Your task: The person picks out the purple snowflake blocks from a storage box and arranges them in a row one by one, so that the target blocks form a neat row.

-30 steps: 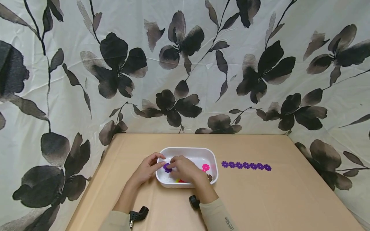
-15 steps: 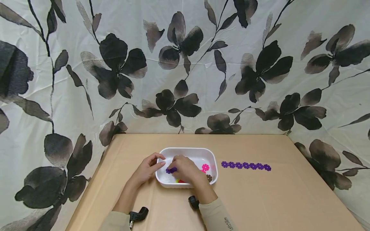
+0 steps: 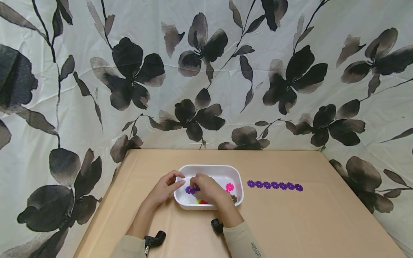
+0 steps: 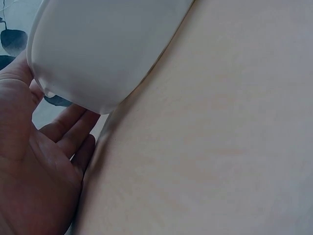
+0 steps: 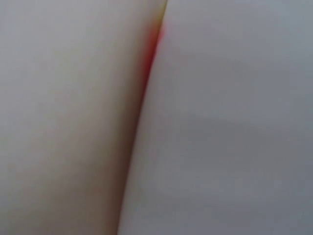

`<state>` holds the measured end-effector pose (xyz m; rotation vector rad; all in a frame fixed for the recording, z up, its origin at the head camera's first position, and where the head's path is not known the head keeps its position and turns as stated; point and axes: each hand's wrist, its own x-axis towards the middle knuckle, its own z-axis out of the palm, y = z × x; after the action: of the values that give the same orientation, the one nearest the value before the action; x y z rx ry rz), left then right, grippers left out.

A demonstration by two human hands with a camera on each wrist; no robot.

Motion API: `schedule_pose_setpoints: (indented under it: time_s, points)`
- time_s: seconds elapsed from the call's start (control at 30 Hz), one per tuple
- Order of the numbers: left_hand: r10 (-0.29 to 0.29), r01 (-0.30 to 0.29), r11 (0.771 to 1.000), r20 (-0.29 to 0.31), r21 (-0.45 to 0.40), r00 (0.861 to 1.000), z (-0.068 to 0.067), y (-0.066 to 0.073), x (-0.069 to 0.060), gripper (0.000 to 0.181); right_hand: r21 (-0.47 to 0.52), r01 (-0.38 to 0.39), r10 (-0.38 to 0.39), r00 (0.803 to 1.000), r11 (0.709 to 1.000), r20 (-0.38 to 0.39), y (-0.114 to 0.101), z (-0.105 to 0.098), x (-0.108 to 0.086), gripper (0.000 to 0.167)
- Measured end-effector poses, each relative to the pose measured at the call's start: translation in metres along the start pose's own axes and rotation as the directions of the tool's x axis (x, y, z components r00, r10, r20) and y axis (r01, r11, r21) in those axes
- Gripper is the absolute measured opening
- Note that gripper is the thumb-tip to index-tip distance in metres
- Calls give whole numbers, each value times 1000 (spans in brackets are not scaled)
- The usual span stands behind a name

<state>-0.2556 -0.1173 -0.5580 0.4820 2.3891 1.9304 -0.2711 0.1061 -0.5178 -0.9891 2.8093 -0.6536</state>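
Patterned cloth [image 3: 245, 71] behind worktop [image 3: 309, 225], seven purple flowers [image 3: 274, 185] in a row right of white tray [image 3: 209, 207], inside tray, brown flower [image 3: 234, 198], pink [image 3: 229, 187], red and yellow pieces [image 3: 203, 202], right hand [image 3: 209, 190] partly blocking view, its fingers pinching purple pieces [image 3: 188, 190] near tray's left end, left hand [image 3: 163, 190] gripping that end.

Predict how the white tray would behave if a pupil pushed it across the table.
The white tray looks like thin, smooth plastic, so it's probably light and fairly stiff. Being low and wide, it would likely slide rather than tip. The pink flower inside may shift, since no divider shows beside it.
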Motion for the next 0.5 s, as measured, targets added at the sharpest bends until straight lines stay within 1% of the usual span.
schedule_pose_setpoints:
  time_s: [0.1,0.2,0.27,0.33,0.4,0.43,0.5]
  points:
    - [3,-3,1000,-1,6,1000,0,0,-1,24,72,23,-22,1000,997,-7,0,-2,-1,16]
    - [4,-4,1000,-1,0,1000,1,-1,-1,24,150,61,-53,997,987,-55,4,-8,-4,12]
    - [-4,4,1000,1,-1,1000,1,-1,-1,24,203,70,-49,993,977,-106,10,-14,-11,10]
    - [-20,20,1000,2,2,1000,1,-2,-1,25,239,58,-18,986,969,-165,19,-22,-20,10]
    - [-32,32,999,-1,13,999,1,-2,0,26,290,22,47,972,957,-229,29,-31,-31,10]
    - [-39,39,999,-7,17,999,0,-1,0,26,322,2,86,962,947,-259,34,-36,-36,10]
    - [-48,48,999,-18,24,999,0,-1,0,26,381,-22,157,931,924,-328,46,-47,-48,11]
